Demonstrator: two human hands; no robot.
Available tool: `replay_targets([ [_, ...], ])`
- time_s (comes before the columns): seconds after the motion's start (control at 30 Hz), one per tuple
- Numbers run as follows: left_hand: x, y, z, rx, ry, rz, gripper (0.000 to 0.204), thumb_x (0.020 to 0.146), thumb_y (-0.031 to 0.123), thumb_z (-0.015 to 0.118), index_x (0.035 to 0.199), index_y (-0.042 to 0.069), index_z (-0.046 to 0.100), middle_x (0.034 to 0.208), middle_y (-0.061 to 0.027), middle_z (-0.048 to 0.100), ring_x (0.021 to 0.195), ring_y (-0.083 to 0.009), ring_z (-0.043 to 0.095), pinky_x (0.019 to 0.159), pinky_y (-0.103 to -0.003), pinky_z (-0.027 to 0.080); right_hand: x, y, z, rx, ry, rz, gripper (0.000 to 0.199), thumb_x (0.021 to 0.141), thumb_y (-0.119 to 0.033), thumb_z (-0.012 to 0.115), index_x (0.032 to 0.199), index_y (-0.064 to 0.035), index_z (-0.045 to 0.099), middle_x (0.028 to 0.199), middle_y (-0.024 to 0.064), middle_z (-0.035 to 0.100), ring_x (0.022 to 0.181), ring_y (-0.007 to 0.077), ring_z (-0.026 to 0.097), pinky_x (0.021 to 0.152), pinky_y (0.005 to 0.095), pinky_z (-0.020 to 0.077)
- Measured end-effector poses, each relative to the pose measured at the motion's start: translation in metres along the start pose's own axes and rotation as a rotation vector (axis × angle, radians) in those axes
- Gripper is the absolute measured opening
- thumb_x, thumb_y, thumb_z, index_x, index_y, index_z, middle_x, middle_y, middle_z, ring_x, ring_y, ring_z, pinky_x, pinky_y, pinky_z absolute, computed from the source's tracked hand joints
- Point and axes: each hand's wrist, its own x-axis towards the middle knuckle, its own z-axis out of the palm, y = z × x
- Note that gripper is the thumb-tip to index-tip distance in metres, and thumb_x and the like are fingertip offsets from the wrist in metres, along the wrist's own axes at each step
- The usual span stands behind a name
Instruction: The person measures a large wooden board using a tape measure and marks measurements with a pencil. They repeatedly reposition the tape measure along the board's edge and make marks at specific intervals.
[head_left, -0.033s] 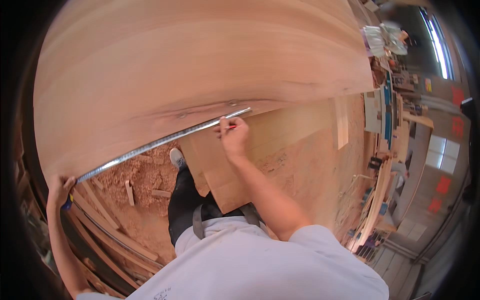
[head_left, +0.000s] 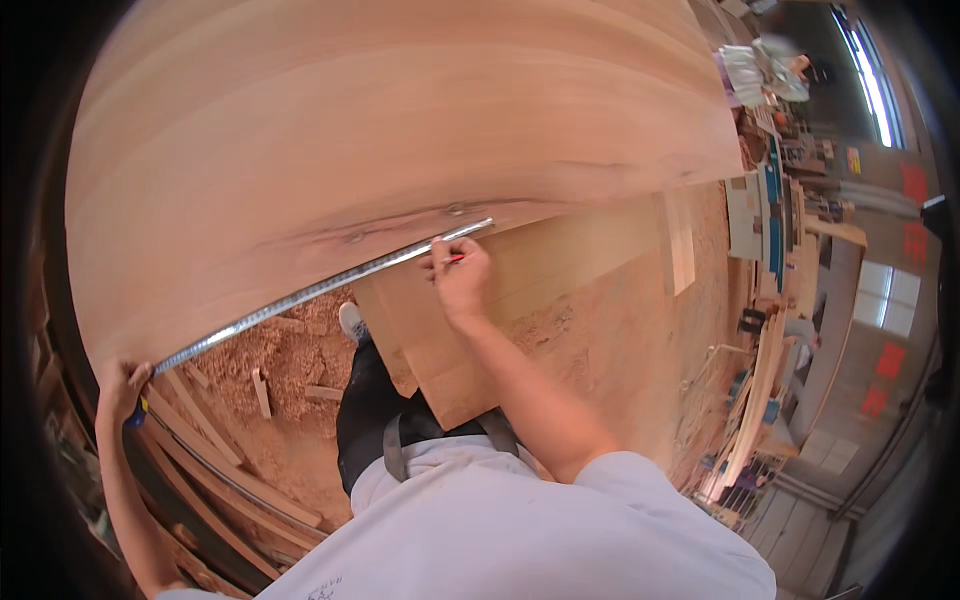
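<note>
- Left hand at 8 o'clock — fingers closed around the case end of the tape measure, pinning it at the near corner of the wood panel.
- Tape measure blade runs from 8 o'clock up toward centre, stretched taut along the panel's lower edge; its far tip sits just past the right hand.
- Wood panel fills the upper half, 9 to 2 o'clock, large and pale with a dark grain streak near the edge.
- Right hand at centre, fingers pinched on a red pencil, tip at the tape against the panel edge.
- Smaller board lies under the right hand, angled toward 3 o'clock, on the sawdust-covered floor.
- Scrap slats at 7 o'clock, stacked timber at 4 o'clock.
- My read: the measure-and-mark step — tape is set, pencil is on the reading.
- Next move calls for keeping the left end anchored and the blade flat, so the tick lands square on the edge; any slack shifts the mark.
</note>
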Motion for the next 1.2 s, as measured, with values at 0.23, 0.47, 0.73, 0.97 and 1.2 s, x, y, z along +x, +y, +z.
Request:
replay_targets([
  [0.23, -0.022, 0.05, 0.014, -0.183, -0.088, 0.181, 0.036, 0.094, 0.024, 0.067, 0.069, 0.0, 0.065, 0.056, -0.0012, 0.057, 0.051, -0.0081, 0.053, 0.047, -0.025, 0.041, 0.025, 0.001, -0.071, 0.252, 0.08, -0.009, 0.025, 0.097, -0.022, 0.066, 0.08, -0.0064, 0.059, 0.069, 0.0059, 0.067, 0.054, 0.0071, 0.056, 0.048, 0.0224, 0.0441],
  [0.47, -0.011, 0.092, 0.031, -0.116, -0.038, 0.226, 0.039, 0.095, 0.028, 0.069, 0.069, -0.002, 0.064, 0.059, -0.0024, 0.059, 0.053, -0.0082, 0.054, 0.048, -0.026, 0.042, 0.133, 0.023, -0.221, 0.273, 0.242, -0.02, 0.021, 0.094, -0.02, 0.07, 0.079, -0.0104, 0.06, 0.068, 0.0027, 0.065, 0.052, 0.0062, 0.054, 0.045, 0.0212, 0.0402],
  [0.73, 0.002, 0.153, 0.054, -0.072, 0.055, 0.101, 0.04, 0.098, 0.023, 0.064, 0.068, -0.002, 0.06, 0.056, -0.0014, 0.052, 0.053, -0.0087, 0.05, 0.049, -0.026, 0.04, 0.199, 0.022, -0.249, 0.144, 0.249, -0.031, 0.021, 0.093, -0.016, 0.071, 0.08, -0.0034, 0.062, 0.064, 0.0062, 0.066, 0.047, 0.0058, 0.051, 0.042, 0.021, 0.0362],
  [0.97, 0.009, 0.152, 0.072, -0.014, 0.123, 0.077, 0.039, 0.099, 0.023, 0.063, 0.071, -0.003, 0.062, 0.059, -0.0027, 0.055, 0.054, -0.0103, 0.052, 0.051, -0.028, 0.041, 0.211, 0.024, -0.256, 0.027, 0.257, -0.022, 0.02, 0.092, -0.016, 0.073, 0.079, -0.0033, 0.063, 0.063, 0.003, 0.063, 0.047, 0.0045, 0.049, 0.042, 0.019, 0.0354],
  [1.2, 0.017, 0.152, 0.073, -0.065, 0.082, 0.048, 0.033, 0.103, 0.021, 0.058, 0.082, -0.003, 0.065, 0.063, -0.0015, 0.058, 0.057, -0.0094, 0.053, 0.054, -0.026, 0.043, 0.205, 0.018, -0.249, 0.05, 0.286, -0.066, 0.024, 0.092, -0.019, 0.071, 0.078, -0.002, 0.062, 0.059, 0.0027, 0.061, 0.046, 0.0039, 0.047, 0.042, 0.0199, 0.0333],
])
